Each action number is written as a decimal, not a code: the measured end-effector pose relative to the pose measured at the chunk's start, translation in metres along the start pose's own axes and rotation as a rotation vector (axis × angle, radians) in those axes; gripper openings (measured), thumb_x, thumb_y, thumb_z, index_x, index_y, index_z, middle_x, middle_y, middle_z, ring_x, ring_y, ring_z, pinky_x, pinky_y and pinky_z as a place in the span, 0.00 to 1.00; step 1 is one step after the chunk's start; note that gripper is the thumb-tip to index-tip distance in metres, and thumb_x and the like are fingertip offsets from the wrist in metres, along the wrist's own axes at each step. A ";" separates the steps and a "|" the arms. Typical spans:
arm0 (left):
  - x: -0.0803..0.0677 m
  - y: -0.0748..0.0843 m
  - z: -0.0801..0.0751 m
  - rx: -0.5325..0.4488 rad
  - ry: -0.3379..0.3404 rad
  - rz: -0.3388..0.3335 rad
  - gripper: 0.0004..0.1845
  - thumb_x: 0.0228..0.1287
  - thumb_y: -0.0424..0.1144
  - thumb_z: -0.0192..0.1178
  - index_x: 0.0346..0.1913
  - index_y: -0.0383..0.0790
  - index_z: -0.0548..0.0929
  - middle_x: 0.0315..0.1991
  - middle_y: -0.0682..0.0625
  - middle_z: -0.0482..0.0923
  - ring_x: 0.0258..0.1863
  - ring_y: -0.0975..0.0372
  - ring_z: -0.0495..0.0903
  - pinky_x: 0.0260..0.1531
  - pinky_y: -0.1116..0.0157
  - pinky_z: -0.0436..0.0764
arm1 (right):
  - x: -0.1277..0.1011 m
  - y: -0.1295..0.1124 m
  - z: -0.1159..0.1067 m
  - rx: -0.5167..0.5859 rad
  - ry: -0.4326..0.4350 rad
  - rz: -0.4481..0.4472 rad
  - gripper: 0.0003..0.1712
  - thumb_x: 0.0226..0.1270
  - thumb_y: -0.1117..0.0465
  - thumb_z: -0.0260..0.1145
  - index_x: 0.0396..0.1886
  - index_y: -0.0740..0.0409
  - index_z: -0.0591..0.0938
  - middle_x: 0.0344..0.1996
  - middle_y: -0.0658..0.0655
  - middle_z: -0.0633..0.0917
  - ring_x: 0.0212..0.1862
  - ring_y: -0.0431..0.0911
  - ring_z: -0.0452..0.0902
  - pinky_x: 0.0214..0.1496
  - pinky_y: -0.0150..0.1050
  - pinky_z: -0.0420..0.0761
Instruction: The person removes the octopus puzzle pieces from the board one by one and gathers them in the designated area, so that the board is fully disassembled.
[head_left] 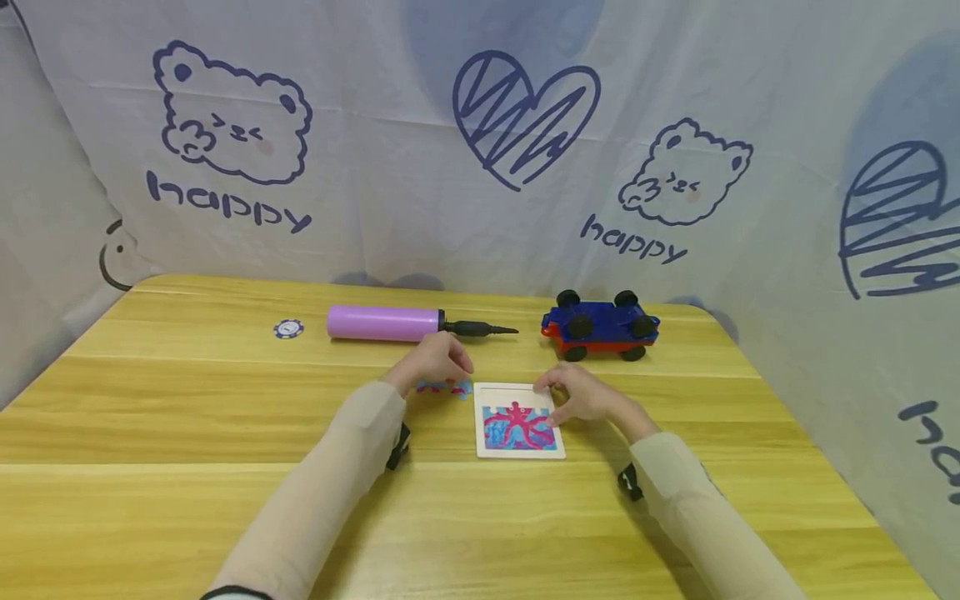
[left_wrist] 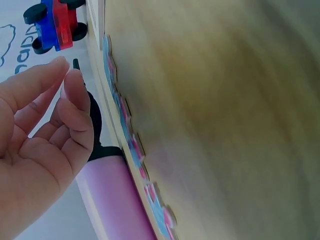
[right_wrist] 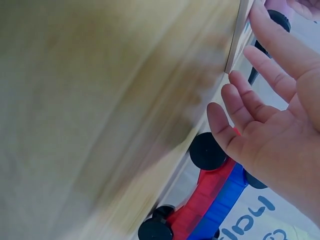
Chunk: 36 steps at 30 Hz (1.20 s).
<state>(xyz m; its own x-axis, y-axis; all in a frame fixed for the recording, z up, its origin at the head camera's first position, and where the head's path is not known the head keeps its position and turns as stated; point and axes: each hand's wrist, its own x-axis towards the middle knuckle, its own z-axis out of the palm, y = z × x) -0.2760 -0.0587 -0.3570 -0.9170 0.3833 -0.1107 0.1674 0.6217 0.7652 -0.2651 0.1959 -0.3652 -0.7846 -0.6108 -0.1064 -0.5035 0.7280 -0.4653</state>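
Note:
A white-framed octopus puzzle (head_left: 519,429) lies flat on the table. Pink and blue pieces fill the lower part of its frame; a pale strip shows along the top. My right hand (head_left: 588,394) rests at the frame's right side, its thumb touching the picture near the edge and its other fingers extended by the upper right corner. Just left of the frame, several loose puzzle pieces (head_left: 450,387) lie partly under my left hand (head_left: 438,360). That hand hovers above them with loosely bent fingers (left_wrist: 75,122), thumb and index tip close together, and nothing visible between them.
Behind my left hand lies a purple hand pump (head_left: 386,323) with a black nozzle. A blue and red toy car (head_left: 600,327) stands wheels-up at the back right. Toward the back left is a blue and white poker chip (head_left: 288,328). A printed curtain (head_left: 390,167) hangs behind the table.

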 end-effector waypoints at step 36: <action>0.001 0.018 0.029 0.105 -0.281 0.071 0.16 0.40 0.25 0.69 0.37 0.35 0.82 0.24 0.49 0.74 0.25 0.64 0.69 0.26 0.71 0.72 | 0.002 0.000 0.003 0.205 -0.156 -0.143 0.27 0.47 0.64 0.71 0.50 0.63 0.78 0.39 0.53 0.77 0.33 0.49 0.65 0.32 0.33 0.68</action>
<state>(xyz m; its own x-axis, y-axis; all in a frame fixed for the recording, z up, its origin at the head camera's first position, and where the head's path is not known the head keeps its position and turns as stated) -0.2636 -0.0275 -0.3619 -0.7678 0.5934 -0.2416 0.2778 0.6482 0.7090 -0.2657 0.1932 -0.3679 -0.6378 -0.7548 -0.1531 -0.5092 0.5624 -0.6515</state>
